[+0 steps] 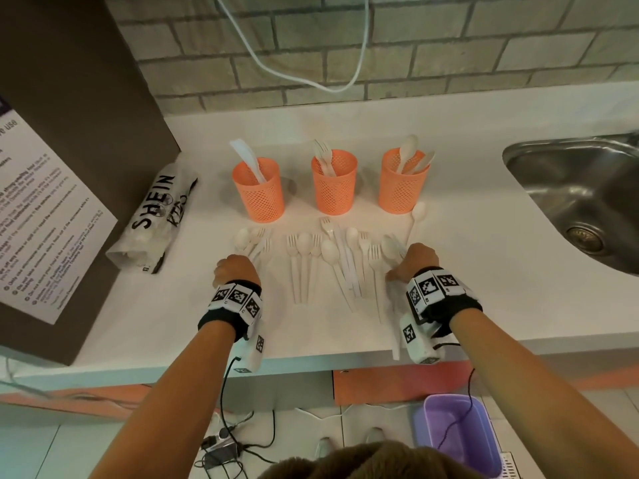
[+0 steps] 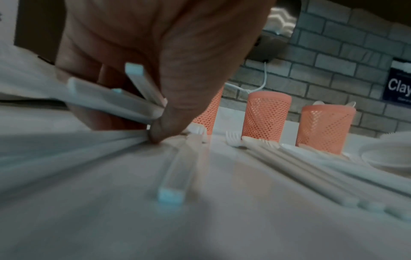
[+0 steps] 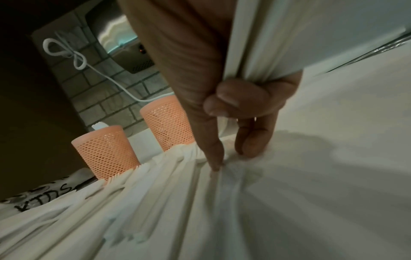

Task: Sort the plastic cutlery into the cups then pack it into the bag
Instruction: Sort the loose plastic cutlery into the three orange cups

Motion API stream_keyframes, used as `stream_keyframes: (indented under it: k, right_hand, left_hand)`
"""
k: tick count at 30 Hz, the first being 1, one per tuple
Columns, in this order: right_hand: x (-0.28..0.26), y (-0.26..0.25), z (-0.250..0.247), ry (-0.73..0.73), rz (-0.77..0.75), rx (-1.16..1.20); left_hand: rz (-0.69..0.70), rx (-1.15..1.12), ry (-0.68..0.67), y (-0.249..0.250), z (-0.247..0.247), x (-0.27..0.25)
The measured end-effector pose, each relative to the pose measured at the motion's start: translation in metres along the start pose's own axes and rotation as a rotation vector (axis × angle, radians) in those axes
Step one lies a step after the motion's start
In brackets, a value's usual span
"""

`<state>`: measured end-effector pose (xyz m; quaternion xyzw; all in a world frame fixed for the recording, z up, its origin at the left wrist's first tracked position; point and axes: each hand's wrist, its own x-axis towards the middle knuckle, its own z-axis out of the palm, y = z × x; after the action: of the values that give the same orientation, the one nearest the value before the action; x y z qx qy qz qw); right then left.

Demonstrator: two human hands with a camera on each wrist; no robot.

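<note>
The surface [image 1: 466, 236] carries three cups [image 1: 334, 183] in a row, the left with knives, the middle with forks, the right with spoons; the bag [image 1: 152, 223] lies folded at the far left, untouched; so I judge the sorting step is in hand and well short of done, since most of the cutlery [image 1: 328, 261] lies loose in front of the cups, forks, spoons and knives mixed. Both arms reach forward, palms down, one at each end of the spread; the left hand [image 1: 236, 270] is closed on several handles [image 2: 142, 84], its thumb pressed to the surface at another piece; the right hand [image 1: 416, 261] grips a bunch of handles [image 3: 262, 44] under curled fingers, while its forefinger and another fingertip reach down at a further piece. The next move calls for lifting each bunch clear without dragging neighbours, and dropping each kind into its matching cup; mixed bunches would need splitting first.
</note>
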<state>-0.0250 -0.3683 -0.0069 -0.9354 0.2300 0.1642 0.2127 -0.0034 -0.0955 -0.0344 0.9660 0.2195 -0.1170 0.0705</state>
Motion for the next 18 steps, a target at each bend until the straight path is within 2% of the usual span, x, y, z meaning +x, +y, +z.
stream_keyframes:
  k: [6,9,12,16,18]
  right_hand:
    - [-0.008,-0.01,0.011,0.066,-0.067,-0.071]
    - [-0.01,-0.011,0.012,0.107,-0.11,-0.15]
    - [-0.009,-0.011,0.003,0.074,-0.096,-0.169]
    - [-0.001,-0.009,-0.007,-0.015,-0.061,0.047]
    - [0.001,-0.008,-0.012,-0.013,-0.055,0.165]
  left_hand:
    - [-0.09,-0.071,0.038,-0.002,0.003,-0.007]
    - [-0.08,-0.161,-0.018,-0.01,-0.001,0.004]
    - [-0.048,-0.216,-0.085,-0.015,-0.009,0.011]
    - [0.001,-0.26,-0.101,-0.013,-0.019,0.008]
    - [0.023,-0.29,-0.104,-0.01,-0.024,0.005]
